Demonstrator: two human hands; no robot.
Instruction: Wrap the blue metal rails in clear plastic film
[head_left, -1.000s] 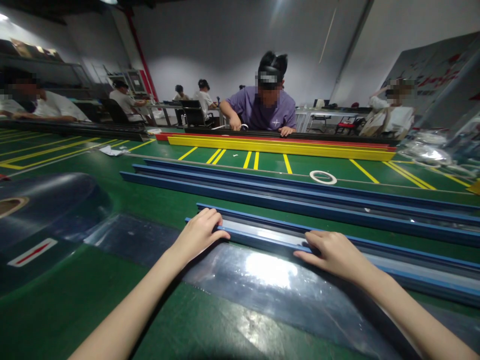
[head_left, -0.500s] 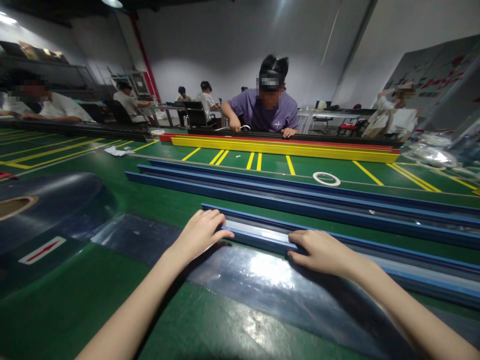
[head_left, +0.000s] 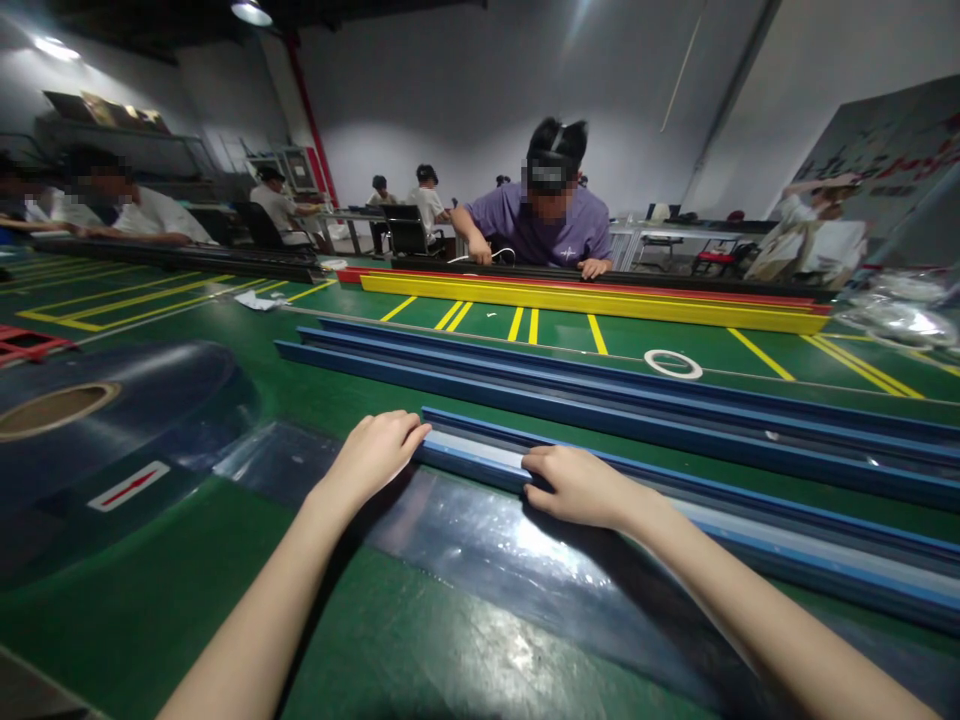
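In my head view, my left hand (head_left: 376,450) curls over the blue channel profile's left end, its grip unclear; my right hand (head_left: 577,487) pinches the near wall. The blue channel profile (head_left: 469,460) lies along the worktop's (head_left: 442,635) length. Clear film (head_left: 450,530) is drawn out from its roll (head_left: 180,385), not folded onto it.

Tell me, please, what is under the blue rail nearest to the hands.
Clear film shows along the near side of the blue rail, green tabletop beyond it; what lies directly underneath is covered.
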